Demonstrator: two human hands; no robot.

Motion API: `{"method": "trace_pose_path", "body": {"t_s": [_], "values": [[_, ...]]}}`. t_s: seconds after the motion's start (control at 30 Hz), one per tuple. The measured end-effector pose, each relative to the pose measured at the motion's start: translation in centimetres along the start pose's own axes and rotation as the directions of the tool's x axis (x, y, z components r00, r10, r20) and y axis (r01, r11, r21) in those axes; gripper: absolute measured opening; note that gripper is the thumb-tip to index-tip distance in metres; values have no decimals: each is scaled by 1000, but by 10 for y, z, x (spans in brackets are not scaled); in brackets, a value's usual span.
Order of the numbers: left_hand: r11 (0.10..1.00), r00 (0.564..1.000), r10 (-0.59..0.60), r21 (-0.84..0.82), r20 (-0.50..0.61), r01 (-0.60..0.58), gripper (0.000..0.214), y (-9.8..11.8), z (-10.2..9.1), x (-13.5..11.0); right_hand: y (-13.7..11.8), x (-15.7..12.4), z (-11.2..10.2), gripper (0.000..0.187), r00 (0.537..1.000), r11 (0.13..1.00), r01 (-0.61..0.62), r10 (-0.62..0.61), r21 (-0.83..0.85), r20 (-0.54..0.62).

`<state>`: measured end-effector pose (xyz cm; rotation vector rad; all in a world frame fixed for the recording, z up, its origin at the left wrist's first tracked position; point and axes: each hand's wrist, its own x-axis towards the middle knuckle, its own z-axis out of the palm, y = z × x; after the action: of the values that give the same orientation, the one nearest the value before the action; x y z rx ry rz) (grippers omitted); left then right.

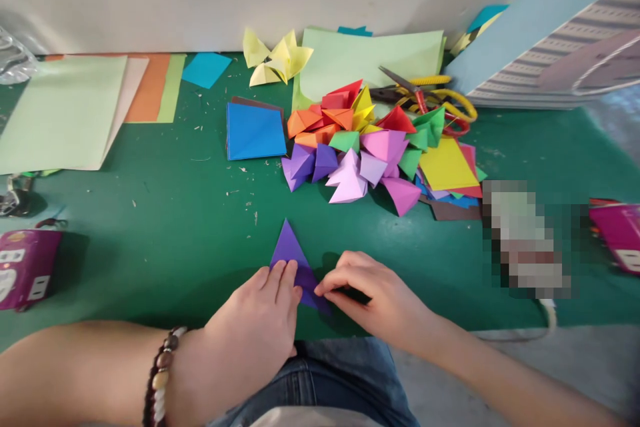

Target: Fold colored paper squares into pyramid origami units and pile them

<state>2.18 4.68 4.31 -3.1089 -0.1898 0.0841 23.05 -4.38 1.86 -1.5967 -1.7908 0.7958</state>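
A purple sheet of origami paper (290, 245), folded into a triangle, lies near the table's front edge with its tip pointing away from me. My left hand (260, 310) rests on its left side, fingers stretched and lying flat on the paper. At the right corner, my right hand (375, 290) pinches the paper's edge between thumb and fingertips. The lower left part of the sheet is hidden under my left hand.
Beyond the hands sits a pile of folded paper pieces (349, 177) in several colours. Blue paper squares (256, 131) are stacked beside it, yellow-handled scissors (457, 101) behind. Large pale green sheets (65, 110) lie left. Purple boxes (31, 267) stand at both sides; a pixelated object lies right.
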Motion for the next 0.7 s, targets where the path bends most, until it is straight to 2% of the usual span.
{"method": "trace_pose_path", "body": {"t_s": [0.17, 0.37, 0.7], "values": [[1000, 1000, -12, -16, -10, 12, 61, 3, 2, -2, 3, 12, 4, 14, 997, 998, -32, 27, -63, -76], [1000, 999, -3, 31, -33, 4, 41, 3, 0, -1, 3, 30, 7, 20, 987, 993, -113, 108, -41, -117], [998, 999, 9, 63, -41, -6, 37, 3, -6, -1, 3, 65, 8, 17, 975, 993, -93, 76, -72, -209]]}}
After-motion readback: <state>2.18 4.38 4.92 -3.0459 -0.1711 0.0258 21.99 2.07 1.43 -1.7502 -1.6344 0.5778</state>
